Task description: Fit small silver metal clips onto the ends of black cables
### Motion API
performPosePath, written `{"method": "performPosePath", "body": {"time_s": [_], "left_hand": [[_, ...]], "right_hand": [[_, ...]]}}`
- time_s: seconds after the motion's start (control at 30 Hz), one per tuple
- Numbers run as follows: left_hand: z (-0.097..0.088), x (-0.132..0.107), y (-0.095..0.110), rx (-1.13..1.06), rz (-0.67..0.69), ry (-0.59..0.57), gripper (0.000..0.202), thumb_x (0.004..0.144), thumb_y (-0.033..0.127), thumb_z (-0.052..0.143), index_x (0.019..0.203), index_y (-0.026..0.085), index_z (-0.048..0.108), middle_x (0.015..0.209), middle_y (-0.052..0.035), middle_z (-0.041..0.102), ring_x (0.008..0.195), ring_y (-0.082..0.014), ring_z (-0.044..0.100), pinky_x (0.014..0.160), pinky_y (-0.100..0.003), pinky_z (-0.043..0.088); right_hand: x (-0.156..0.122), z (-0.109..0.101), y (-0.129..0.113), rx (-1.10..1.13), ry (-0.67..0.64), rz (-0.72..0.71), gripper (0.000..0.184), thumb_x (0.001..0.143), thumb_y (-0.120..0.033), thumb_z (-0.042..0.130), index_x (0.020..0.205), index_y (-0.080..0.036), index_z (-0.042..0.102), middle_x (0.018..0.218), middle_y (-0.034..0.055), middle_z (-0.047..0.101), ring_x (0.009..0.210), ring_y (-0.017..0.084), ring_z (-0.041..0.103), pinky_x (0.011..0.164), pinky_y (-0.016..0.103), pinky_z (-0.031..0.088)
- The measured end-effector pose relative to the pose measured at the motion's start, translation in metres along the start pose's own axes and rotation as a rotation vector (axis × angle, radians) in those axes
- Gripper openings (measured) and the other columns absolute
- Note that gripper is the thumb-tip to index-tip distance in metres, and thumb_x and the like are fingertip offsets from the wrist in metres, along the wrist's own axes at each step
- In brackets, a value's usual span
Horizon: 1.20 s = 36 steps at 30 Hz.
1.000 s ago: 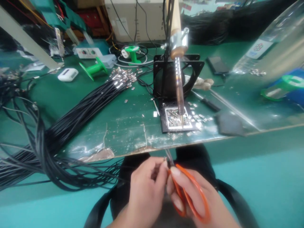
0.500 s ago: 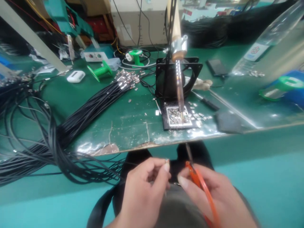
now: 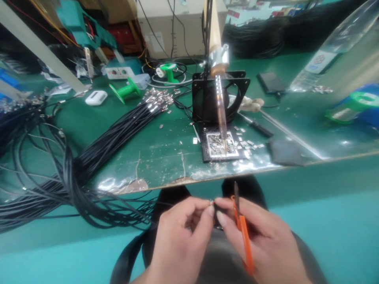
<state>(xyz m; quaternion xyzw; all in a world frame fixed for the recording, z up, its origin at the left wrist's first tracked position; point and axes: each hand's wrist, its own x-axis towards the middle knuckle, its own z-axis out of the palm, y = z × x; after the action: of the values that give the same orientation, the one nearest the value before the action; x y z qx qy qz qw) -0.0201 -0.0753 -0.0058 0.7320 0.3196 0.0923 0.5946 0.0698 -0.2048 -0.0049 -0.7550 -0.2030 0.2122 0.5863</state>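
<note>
Above my lap, my left hand (image 3: 183, 232) pinches a tiny metallic piece (image 3: 211, 203) between thumb and index finger; its kind is too small to make out. My right hand (image 3: 263, 236) is closed around an orange-handled tool (image 3: 247, 248) with a dark, pointed metal tip directed up and away from me. Whether it is pliers or scissors, I cannot tell. The right thumb and index fingertips come right up to the left fingertips at the tiny piece. The other fingers of both hands are partly hidden.
A soldering iron (image 3: 220, 104) points down over a white-rimmed tray (image 3: 209, 150) of small metal parts, in front of a black fan (image 3: 244, 86). Bundled black cables (image 3: 109, 138) with metal ends lie left. A water bottle (image 3: 325, 59) and solder spool (image 3: 346, 108) stand right.
My right hand has moved left, bringing its thumb and index finger to the left fingertips. The orange-handled tool has turned more upright in its grip. My left hand has barely moved.
</note>
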Motion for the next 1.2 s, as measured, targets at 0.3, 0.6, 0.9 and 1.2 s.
{"method": "performPosePath", "body": {"time_s": [0.3, 0.6, 0.9, 1.2], "left_hand": [[-0.002, -0.002, 0.006, -0.029, -0.033, 0.017, 0.021, 0.095, 0.036, 0.067, 0.088, 0.021, 0.079, 0.073, -0.0017, 0.077, 0.056, -0.0143, 0.065, 0.050, -0.022, 0.051], [-0.001, -0.001, 0.008, -0.016, -0.038, -0.025, 0.022, 0.097, 0.036, 0.066, 0.089, 0.020, 0.080, 0.075, -0.0031, 0.079, 0.068, -0.0173, 0.071, 0.055, -0.022, 0.051], [-0.001, 0.001, 0.006, 0.009, -0.056, -0.046, 0.023, 0.096, 0.037, 0.065, 0.090, 0.021, 0.079, 0.081, -0.0032, 0.081, 0.073, -0.0199, 0.075, 0.067, -0.027, 0.058], [-0.001, 0.001, 0.008, 0.034, -0.014, -0.039, 0.023, 0.097, 0.037, 0.064, 0.090, 0.021, 0.080, 0.081, -0.0027, 0.081, 0.072, -0.0202, 0.076, 0.068, -0.028, 0.059]], "right_hand": [[-0.003, 0.004, 0.017, -0.102, 0.010, -0.342, 0.020, 0.094, -0.019, 0.070, 0.099, -0.029, 0.086, 0.082, 0.0006, 0.082, 0.071, 0.018, 0.079, 0.056, 0.021, 0.061], [-0.001, 0.004, 0.021, -0.118, 0.113, -0.460, 0.028, 0.091, -0.012, 0.072, 0.109, -0.031, 0.081, 0.087, -0.0025, 0.082, 0.070, 0.014, 0.077, 0.063, 0.016, 0.063], [-0.002, 0.004, 0.022, -0.162, 0.099, -0.472, 0.014, 0.094, -0.015, 0.071, 0.100, -0.025, 0.079, 0.090, 0.0011, 0.082, 0.070, 0.014, 0.077, 0.060, 0.018, 0.061], [-0.004, 0.003, 0.019, -0.280, 0.094, -0.498, 0.020, 0.096, -0.013, 0.065, 0.110, -0.021, 0.077, 0.091, 0.0059, 0.084, 0.069, 0.018, 0.079, 0.050, 0.023, 0.054]]}}
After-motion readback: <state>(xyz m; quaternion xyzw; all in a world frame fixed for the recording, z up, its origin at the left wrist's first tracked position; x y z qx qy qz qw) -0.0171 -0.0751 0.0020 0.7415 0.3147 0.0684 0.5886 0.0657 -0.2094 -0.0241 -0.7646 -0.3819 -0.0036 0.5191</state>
